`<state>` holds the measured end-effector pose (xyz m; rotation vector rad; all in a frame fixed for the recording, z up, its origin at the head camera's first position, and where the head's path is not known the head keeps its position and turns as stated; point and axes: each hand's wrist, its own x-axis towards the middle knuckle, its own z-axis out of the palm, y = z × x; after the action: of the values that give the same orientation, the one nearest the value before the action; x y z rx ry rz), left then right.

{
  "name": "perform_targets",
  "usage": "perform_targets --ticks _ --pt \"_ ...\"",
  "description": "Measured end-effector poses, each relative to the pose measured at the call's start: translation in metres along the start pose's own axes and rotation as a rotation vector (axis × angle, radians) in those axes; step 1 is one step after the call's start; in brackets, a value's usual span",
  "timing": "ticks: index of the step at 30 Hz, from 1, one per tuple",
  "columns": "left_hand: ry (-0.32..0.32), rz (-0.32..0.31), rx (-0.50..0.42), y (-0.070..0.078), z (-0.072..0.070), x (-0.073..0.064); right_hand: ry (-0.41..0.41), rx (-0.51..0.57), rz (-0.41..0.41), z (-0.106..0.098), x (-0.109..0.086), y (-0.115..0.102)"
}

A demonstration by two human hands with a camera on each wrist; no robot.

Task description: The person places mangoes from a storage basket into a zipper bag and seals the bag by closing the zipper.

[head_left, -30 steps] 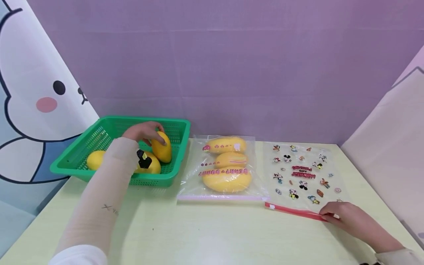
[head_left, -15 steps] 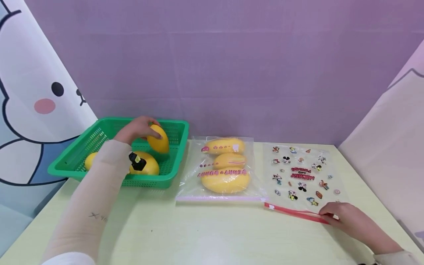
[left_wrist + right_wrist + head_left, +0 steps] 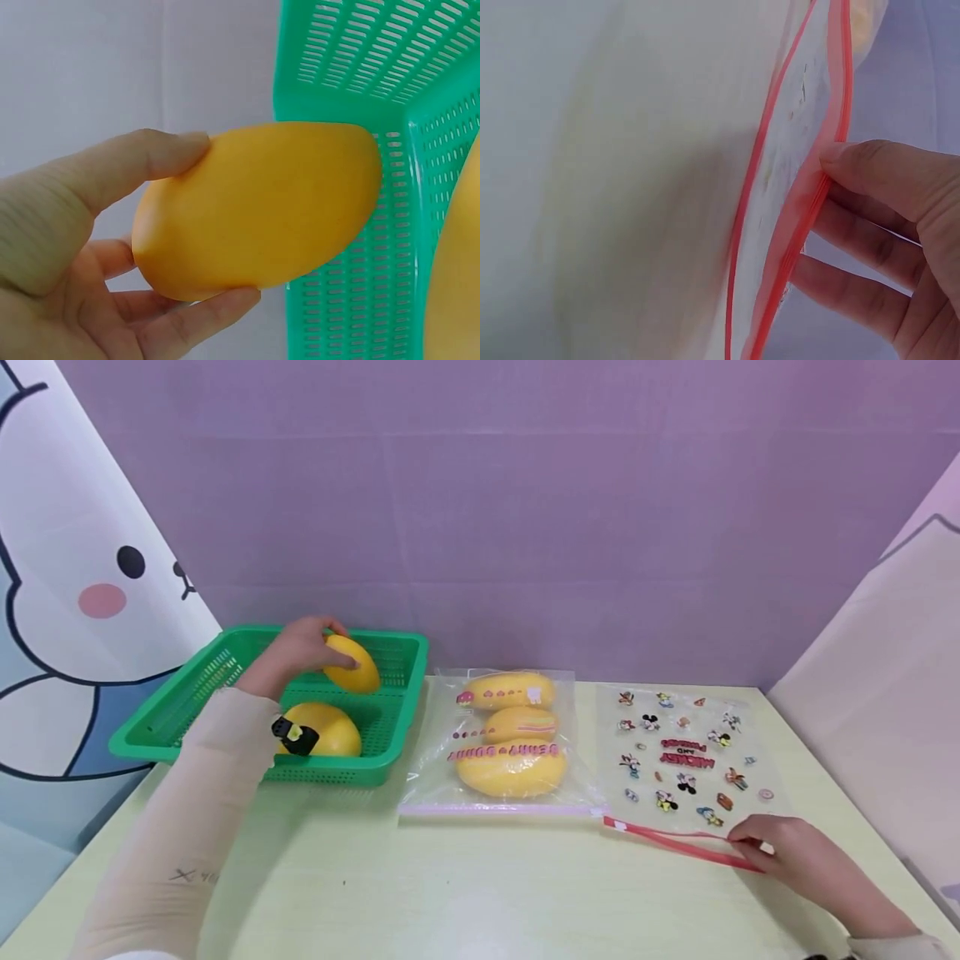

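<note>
My left hand (image 3: pixel 303 647) grips a yellow mango (image 3: pixel 262 210) between thumb and fingers, tilted above the floor of the green basket (image 3: pixel 415 693). Below it a larger mango (image 3: pixel 330 729) lies in the basket, partly covered by the wrist camera. At the right, my right hand (image 3: pixel 802 864) pinches one red edge of a clear zip bag (image 3: pixel 720 777) printed with cartoon figures. In the right wrist view the two red strips (image 3: pixel 802 202) of its mouth stand apart. That bag lies flat on the table.
Between basket and printed bag lies another zip bag (image 3: pixel 427 777) with a pale purple strip, holding three mangoes (image 3: pixel 512 768). A purple cloth (image 3: pixel 525 527) hangs behind the pale table (image 3: pixel 480 893). The left forearm crosses the basket's front rim.
My left hand has lifted the mango up and moved it slightly left inside the basket. The right hand has shifted a little, and the red mouth of the bag has parted wider.
</note>
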<state>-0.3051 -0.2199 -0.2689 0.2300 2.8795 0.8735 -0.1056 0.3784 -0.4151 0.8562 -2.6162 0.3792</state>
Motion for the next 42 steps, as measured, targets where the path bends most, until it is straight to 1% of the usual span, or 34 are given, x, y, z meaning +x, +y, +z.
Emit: perform_targets --ticks 6,10,17,23,26,30,34,39,42 --pt "0.061 0.04 0.023 0.006 -0.002 -0.01 0.007 -0.026 0.061 -0.005 -0.001 -0.002" --pt "0.091 0.057 0.018 0.012 -0.001 -0.017 -0.007 -0.049 0.105 -0.007 -0.002 -0.002" --pt "0.173 0.081 -0.001 0.019 -0.001 -0.03 -0.044 -0.082 0.189 -0.009 -0.003 -0.005" --pt "0.212 0.111 -0.023 0.025 0.002 -0.039 -0.049 -0.086 0.209 -0.011 -0.002 -0.009" --pt "0.242 0.129 -0.058 0.028 0.005 -0.042 -0.051 -0.086 0.222 -0.012 0.0 -0.01" --pt "0.281 0.144 -0.104 0.037 0.009 -0.047 -0.049 -0.081 0.219 -0.013 0.001 -0.012" --pt "0.309 0.167 -0.137 0.048 0.013 -0.053 -0.016 -0.097 0.187 -0.012 0.001 -0.011" --pt "0.345 0.229 -0.178 0.06 0.022 -0.061 0.047 -0.107 0.146 -0.012 0.002 -0.006" --pt "0.352 0.27 -0.189 0.067 0.028 -0.065 0.073 -0.098 0.126 -0.011 0.003 -0.004"
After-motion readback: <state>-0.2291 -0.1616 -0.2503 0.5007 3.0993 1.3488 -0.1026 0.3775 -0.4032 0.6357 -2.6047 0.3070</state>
